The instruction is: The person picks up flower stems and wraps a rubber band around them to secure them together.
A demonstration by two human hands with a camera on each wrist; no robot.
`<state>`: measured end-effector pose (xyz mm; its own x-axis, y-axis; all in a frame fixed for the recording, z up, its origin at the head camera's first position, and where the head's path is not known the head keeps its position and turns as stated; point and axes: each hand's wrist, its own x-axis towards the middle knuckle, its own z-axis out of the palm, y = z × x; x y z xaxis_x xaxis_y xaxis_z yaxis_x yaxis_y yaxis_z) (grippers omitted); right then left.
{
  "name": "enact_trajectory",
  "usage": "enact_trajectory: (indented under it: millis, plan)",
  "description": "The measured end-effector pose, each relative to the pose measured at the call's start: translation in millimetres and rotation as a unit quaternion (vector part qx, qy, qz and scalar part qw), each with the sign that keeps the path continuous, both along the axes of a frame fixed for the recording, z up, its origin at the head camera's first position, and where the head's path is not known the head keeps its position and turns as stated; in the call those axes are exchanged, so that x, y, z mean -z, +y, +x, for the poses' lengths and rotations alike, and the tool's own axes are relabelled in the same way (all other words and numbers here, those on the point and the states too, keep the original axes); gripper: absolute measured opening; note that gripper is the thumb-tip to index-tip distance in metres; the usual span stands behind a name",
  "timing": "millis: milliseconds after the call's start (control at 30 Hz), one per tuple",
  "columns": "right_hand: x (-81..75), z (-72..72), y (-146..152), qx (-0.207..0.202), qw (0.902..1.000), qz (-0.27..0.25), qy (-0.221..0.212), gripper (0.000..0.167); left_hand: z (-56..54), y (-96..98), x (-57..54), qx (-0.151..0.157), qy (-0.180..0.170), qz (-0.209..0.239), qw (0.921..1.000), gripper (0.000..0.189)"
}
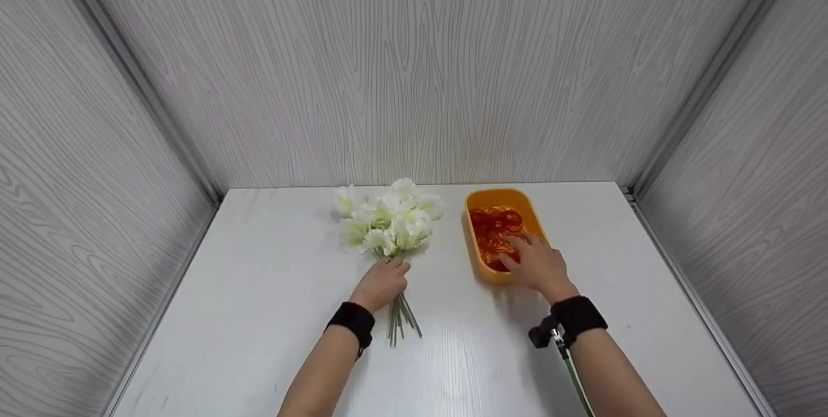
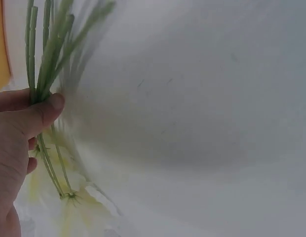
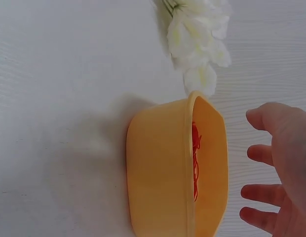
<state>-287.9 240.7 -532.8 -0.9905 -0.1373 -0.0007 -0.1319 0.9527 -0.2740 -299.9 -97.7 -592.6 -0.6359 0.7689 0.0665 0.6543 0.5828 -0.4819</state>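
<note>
My left hand [image 1: 383, 282] pinches a bunch of green stems [image 2: 44, 79] between thumb and fingers, just below the blooms. They belong to a bouquet of white artificial flowers [image 1: 388, 220] with pale yellow-green centers, and the stem ends fan out toward me. To the right stands an orange-yellow plastic box [image 3: 158, 163] with rounded corners. Tangled thin red loops that look like rubber bands [image 1: 495, 223] lie inside it. Over the box's near right part hovers my right hand [image 1: 540, 265], its fingers spread apart and holding nothing.
The white table [image 1: 259, 313] carries the bouquet and the box. Wood-grain panels stand behind it and along both sides, including the back panel [image 1: 414, 68]. From the black band [image 1: 579, 319] on my right wrist, a green cable [image 1: 577, 381] runs toward me.
</note>
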Motion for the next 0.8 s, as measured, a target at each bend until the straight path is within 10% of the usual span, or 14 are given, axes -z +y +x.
enact_trajectory:
  millis: [800]
  plan:
    - [26.9,-31.9,12.5,0.005,0.9883,-0.043,-0.147,0.046,38.6,14.5,17.2,0.047,0.011,0.100,0.9938,0.012]
